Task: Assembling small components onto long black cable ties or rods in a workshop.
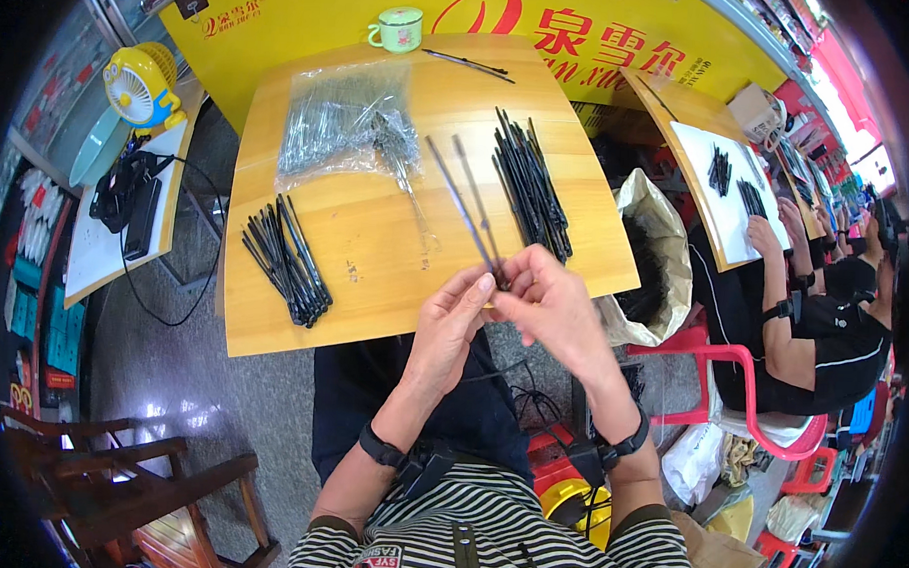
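Note:
Both hands are raised over the near edge of the wooden table, close together. My left hand pinches the lower end of a long thin black rod that points up and away. Beside it stands a second, blurred thin rod, its lower end at the fingers of my right hand. The right fingers are closed, and their tips meet the left ones; what exactly they grip is partly hidden. A bundle of black rods lies just beyond my right hand. Another bundle of black rods rests to the left.
A clear plastic bag of thin pieces lies farther back, with loose thin pieces at its mouth. At the far edge are a green lidded mug and a few rods. An open paper sack stands right; another person's hand works beyond.

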`<control>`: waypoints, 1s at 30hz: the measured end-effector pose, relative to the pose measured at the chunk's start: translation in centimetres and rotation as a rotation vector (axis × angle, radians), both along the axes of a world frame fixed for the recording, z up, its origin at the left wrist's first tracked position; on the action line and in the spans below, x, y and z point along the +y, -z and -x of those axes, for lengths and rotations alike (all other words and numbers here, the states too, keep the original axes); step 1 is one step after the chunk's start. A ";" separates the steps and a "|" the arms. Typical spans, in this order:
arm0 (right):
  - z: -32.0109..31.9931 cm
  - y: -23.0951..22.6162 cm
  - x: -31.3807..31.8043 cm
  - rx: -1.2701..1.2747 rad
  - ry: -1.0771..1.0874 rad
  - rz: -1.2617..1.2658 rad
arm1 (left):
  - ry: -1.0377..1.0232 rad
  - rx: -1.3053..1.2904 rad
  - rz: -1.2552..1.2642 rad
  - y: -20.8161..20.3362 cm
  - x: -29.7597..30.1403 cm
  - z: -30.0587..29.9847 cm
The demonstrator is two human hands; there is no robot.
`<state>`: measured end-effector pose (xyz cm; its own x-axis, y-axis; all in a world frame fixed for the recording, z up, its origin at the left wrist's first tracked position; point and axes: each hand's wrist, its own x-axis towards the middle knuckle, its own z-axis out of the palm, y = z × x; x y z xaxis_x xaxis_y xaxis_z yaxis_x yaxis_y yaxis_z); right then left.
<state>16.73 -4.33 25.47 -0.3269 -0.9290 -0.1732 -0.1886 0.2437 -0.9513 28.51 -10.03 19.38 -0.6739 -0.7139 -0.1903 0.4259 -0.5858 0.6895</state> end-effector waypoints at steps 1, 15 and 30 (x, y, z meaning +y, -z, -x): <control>-0.6 0.1 -0.1 0.045 -0.017 -0.010 | -0.005 -0.003 -0.006 0.4 -0.1 -0.2; 0.1 6.2 -9.5 0.553 -0.073 0.147 | -0.130 0.032 -0.067 2.3 -2.9 -4.6; 0.2 6.1 -14.2 0.894 -0.008 -0.065 | -0.011 0.064 -0.095 2.7 -3.5 -5.1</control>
<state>16.52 -18.49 19.36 -0.3581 -0.9293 0.0908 -0.8548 0.2872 -0.4322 33.61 -13.57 16.69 -0.6792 -0.7021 -0.2140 0.4740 -0.6422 0.6024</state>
